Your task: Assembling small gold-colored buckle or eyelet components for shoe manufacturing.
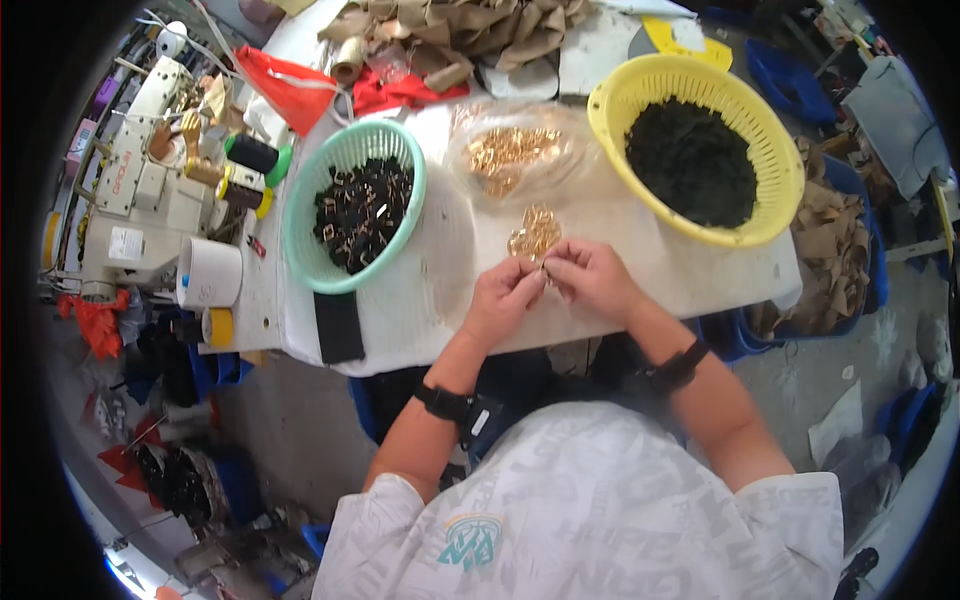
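Note:
My left hand (503,296) and my right hand (594,278) meet at the table's near side, fingertips pinched together around something small, mostly hidden by the fingers. Just beyond them lies a small pile of gold metal rings or buckles (535,231). Farther back, a clear plastic bag (575,150) lies spread, with many more gold metal pieces (512,150) in it. On the left stands a mint green basket (297,222) of small black pieces fitted with gold metal. The yellow basket (780,185) to the right holds a heap of black pieces (692,165).
A black fabric strip (340,328) lies by the table's (430,330) near left edge. Brown fabric scraps (470,35) and red cloth (390,92) cover the far side. At left are a sewing machine (125,190), thread spools (250,155) and a white cup (210,272). A blue bin (872,235) stands right.

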`<action>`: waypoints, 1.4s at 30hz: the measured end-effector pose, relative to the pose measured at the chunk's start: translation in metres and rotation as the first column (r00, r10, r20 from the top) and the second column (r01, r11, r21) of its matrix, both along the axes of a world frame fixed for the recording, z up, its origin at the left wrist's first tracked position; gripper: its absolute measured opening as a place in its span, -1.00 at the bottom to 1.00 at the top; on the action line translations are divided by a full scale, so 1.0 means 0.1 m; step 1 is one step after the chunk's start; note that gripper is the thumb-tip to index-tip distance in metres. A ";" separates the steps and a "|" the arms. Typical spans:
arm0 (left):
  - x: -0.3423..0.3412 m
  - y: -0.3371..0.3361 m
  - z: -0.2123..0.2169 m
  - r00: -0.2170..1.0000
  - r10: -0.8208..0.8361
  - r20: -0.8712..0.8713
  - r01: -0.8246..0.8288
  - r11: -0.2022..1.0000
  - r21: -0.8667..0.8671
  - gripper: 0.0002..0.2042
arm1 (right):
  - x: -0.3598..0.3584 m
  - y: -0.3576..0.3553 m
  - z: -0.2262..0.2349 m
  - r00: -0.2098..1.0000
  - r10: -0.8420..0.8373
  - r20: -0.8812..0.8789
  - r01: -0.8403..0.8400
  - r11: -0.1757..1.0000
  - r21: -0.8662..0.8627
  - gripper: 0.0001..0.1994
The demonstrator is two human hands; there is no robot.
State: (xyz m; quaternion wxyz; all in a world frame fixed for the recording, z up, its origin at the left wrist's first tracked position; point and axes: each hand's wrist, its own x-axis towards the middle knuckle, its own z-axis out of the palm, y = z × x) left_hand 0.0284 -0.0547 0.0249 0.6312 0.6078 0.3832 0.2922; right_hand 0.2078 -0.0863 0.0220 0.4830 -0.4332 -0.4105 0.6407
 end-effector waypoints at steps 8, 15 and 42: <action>0.00 0.03 0.03 0.995 -0.040 0.089 0.047 0.996 -0.073 -0.89 | 0.01 0.01 -0.06 0.990 -0.015 -0.142 0.007 0.998 -0.058 -0.87; -0.03 0.07 -0.01 0.994 -0.045 0.096 0.055 0.994 -0.095 -0.90 | -0.03 0.04 -0.04 0.987 -0.040 -0.158 0.030 0.998 -0.063 -0.87; 0.00 0.03 -0.06 0.984 -0.040 0.174 0.053 0.996 -0.076 -0.88 | -0.02 0.02 0.02 0.986 -0.092 -0.140 0.072 0.987 -0.142 -0.80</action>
